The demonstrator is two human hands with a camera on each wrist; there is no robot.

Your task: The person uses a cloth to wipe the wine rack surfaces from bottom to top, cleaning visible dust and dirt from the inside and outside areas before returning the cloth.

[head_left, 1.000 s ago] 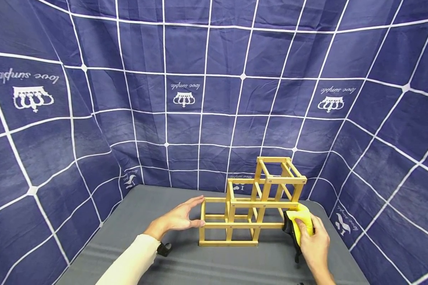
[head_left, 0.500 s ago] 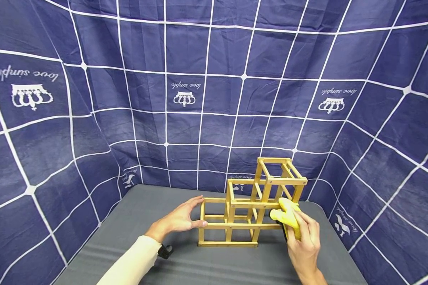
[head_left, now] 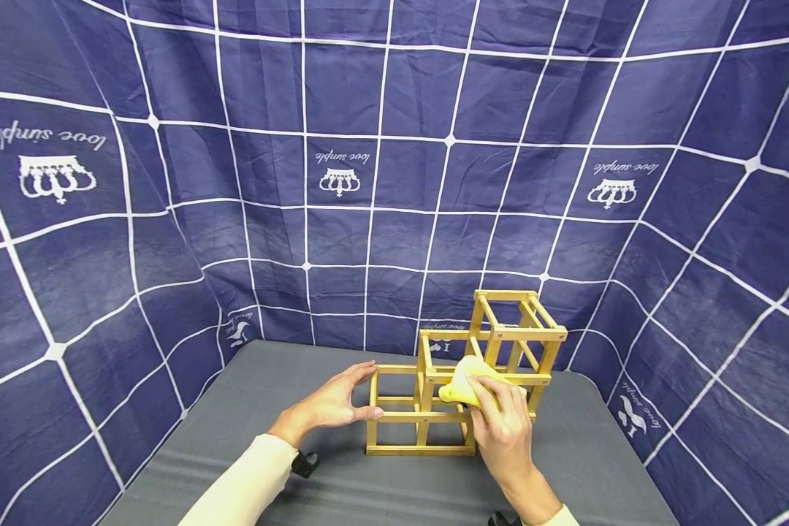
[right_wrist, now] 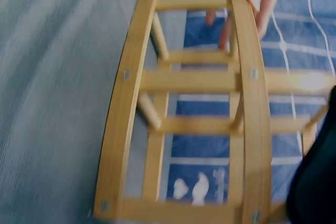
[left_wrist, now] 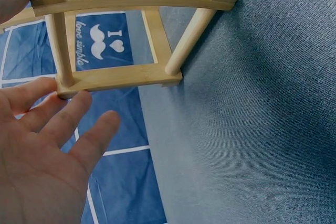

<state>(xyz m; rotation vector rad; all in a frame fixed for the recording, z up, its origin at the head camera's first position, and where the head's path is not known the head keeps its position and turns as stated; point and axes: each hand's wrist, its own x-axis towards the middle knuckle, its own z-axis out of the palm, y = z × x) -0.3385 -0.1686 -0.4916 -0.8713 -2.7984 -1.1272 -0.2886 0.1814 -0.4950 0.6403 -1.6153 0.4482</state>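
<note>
A stepped wooden rack (head_left: 434, 418) of pale slats and dowels stands on the grey surface, rising to the right. My left hand (head_left: 329, 400) holds its low left end, thumb at the near corner and fingers at the far one. In the left wrist view, the left hand's (left_wrist: 42, 156) fingertips touch a corner of the frame. A bunched yellow cloth (head_left: 472, 374) is gripped in my right hand (head_left: 505, 431), pressed over the front rail of the middle tier. The right wrist view shows the slats close up, with a dark shape (right_wrist: 317, 171) at the right edge.
A grey cloth-covered surface (head_left: 237, 438) lies under the rack. Navy curtains (head_left: 381, 175) with white grid lines hang behind it and on both sides. The rack's tallest tier (head_left: 529, 334) rises at the right, beside my right hand.
My right hand has slid the yellow cloth leftward from the rack's right end along the rail to the middle tier. The left hand and the rack have stayed in place.
</note>
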